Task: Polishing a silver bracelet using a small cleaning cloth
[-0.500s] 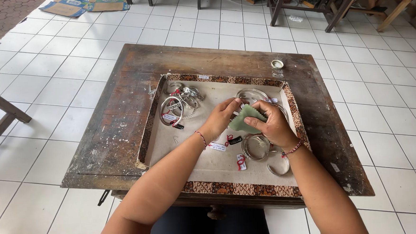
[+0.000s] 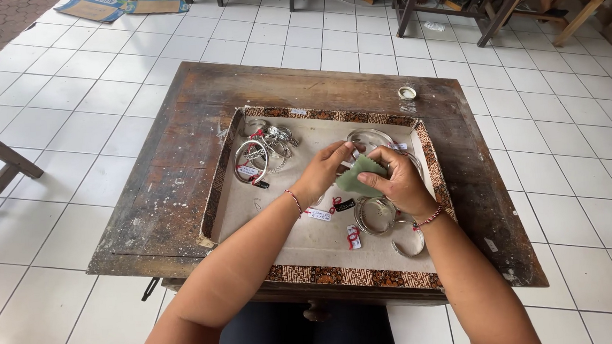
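Observation:
My right hand (image 2: 403, 185) grips a folded green cloth (image 2: 357, 179) above a shallow tray (image 2: 353, 276) with a patterned brown rim. My left hand (image 2: 325, 171) meets the cloth from the left, its fingertips pinched on a small silver piece that the cloth and fingers mostly hide. Both hands hover over the tray's middle. A cluster of silver bangles with tags (image 2: 255, 158) lies in the tray's far left corner. More silver bangles (image 2: 376, 215) rest just below my right hand, and an open cuff (image 2: 409, 247) lies near my right wrist.
The tray sits on a worn dark wooden table (image 2: 175, 200). A small white lid (image 2: 407, 92) lies at the table's far right. White tiled floor surrounds it, with a wooden leg (image 2: 2, 167) at left, wooden furniture (image 2: 520, 0) at the back right and flattened cardboard (image 2: 123, 3) at the back left.
Both hands stay together over the tray with the cloth between them; only the fingers have shifted slightly.

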